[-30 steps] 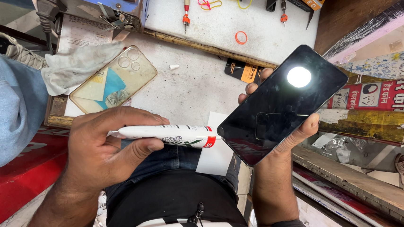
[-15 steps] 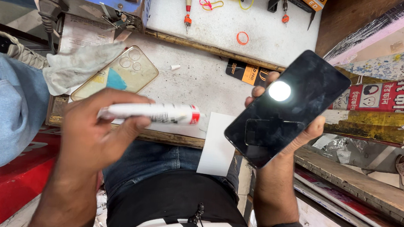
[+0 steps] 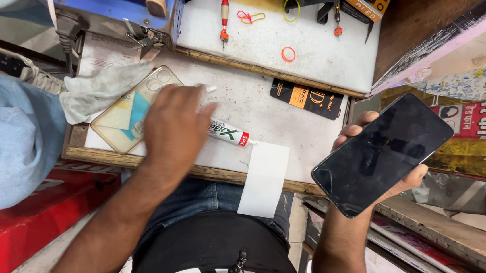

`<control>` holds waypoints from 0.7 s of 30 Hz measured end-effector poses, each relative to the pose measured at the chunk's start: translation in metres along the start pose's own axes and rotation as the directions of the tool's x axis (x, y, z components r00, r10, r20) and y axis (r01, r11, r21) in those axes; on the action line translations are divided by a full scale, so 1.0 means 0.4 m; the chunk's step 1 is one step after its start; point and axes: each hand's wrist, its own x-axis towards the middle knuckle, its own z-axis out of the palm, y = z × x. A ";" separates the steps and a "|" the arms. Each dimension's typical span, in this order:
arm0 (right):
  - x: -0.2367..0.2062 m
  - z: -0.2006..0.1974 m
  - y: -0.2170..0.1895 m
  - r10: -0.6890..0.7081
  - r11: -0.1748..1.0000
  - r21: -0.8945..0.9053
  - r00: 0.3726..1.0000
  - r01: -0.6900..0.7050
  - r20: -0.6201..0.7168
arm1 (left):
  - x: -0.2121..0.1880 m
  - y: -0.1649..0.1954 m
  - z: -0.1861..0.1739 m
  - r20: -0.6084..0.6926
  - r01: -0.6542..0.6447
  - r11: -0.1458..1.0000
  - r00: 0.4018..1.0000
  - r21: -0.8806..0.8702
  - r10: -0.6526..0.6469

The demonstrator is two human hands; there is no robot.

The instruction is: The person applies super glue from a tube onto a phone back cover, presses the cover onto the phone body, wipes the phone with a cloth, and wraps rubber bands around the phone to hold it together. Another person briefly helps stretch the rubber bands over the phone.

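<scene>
The right hand (image 3: 381, 163) cradles a dark smartphone (image 3: 383, 153) from beneath, screen up, off the right edge of the bench (image 3: 268, 107). The left hand (image 3: 175, 127) lies palm down on the bench over a white glue tube (image 3: 227, 134), whose red-tipped end pokes out; whether the fingers grip it cannot be told. A clear phone case (image 3: 128, 111) sits just left, beside a grey cloth (image 3: 95, 92).

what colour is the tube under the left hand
White, with a red band near its cap end; the tube lies on the worktop under the left hand. Head view, the only one.
</scene>
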 end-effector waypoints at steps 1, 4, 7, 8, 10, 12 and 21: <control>-0.003 -0.003 0.001 -0.006 1.000 0.002 1.000 0.006 -0.003 | 0.034 0.029 0.017 0.038 -0.106 0.994 0.994 -0.034 0.107; -0.002 -0.004 0.016 -0.008 1.000 -0.001 1.000 0.008 -0.024 | 0.135 0.136 0.115 0.078 -0.375 0.918 0.919 -0.128 0.387; 0.012 0.006 0.035 -0.002 1.000 -0.029 1.000 0.002 -0.016 | 0.200 0.214 0.223 0.227 -0.475 0.860 0.873 0.188 0.432; 0.012 0.012 0.043 -0.011 0.999 -0.044 1.000 0.010 -0.024 | 0.208 0.226 0.247 0.325 -0.509 0.831 0.843 0.226 0.428; 0.010 0.025 0.058 -0.017 0.999 -0.031 0.999 0.016 -0.036 | 0.217 0.233 0.266 0.406 -0.569 0.780 0.797 0.260 0.446; 0.009 0.033 0.070 -0.011 1.000 0.016 0.999 0.011 -0.042 | 0.219 0.225 0.265 0.376 -0.609 0.746 0.779 0.269 0.501; 0.024 0.038 0.068 0.014 0.998 0.064 0.997 -0.010 -0.072 | 0.112 0.104 0.082 -0.091 -0.184 0.963 0.981 -0.194 0.169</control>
